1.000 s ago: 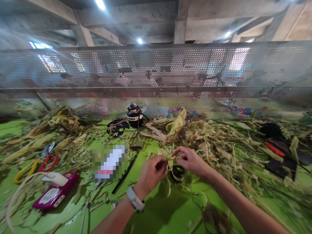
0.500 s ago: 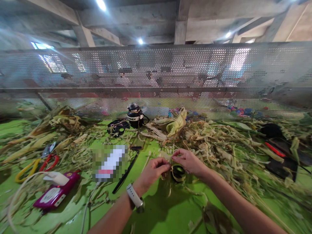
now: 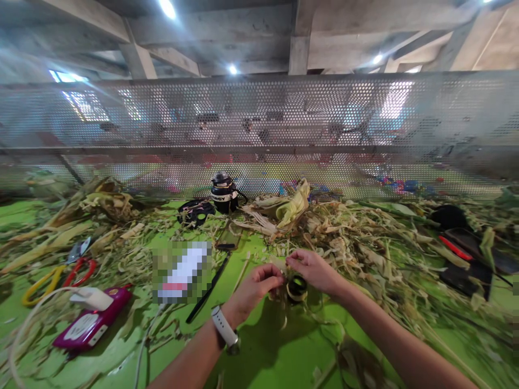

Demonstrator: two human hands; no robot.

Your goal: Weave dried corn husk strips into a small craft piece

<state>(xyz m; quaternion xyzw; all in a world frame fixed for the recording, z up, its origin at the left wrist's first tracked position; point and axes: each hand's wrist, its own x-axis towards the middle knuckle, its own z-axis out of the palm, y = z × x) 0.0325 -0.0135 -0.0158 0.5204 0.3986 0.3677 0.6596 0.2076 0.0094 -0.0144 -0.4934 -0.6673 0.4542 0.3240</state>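
My left hand (image 3: 259, 286), wearing a white-strapped watch (image 3: 224, 326), is closed in a pinch on a thin strip of dried corn husk (image 3: 284, 319) that dangles below its fingertips. Close beside it, my right hand (image 3: 312, 270) pinches pale husk between thumb and forefinger. The fingertips partly hide what they grip. Just under the right hand is a small black ring (image 3: 294, 290) with a pale husk strip around part of it. Another husk strand (image 3: 324, 320) trails from near the ring across the green tabletop (image 3: 259, 356).
Dried husk scraps (image 3: 348, 232) cover much of the table. At left lie scissors (image 3: 79, 265), a purple power strip (image 3: 93, 319) with a charger, and a blurred phone (image 3: 184, 273). A black stick (image 3: 208, 289), a black jar (image 3: 224, 194) and a perforated metal screen (image 3: 259, 129) stand beyond.
Both hands keep their pinch, with only slight finger movement. The black ring has shifted slightly to the right. The whole view has moved a little.
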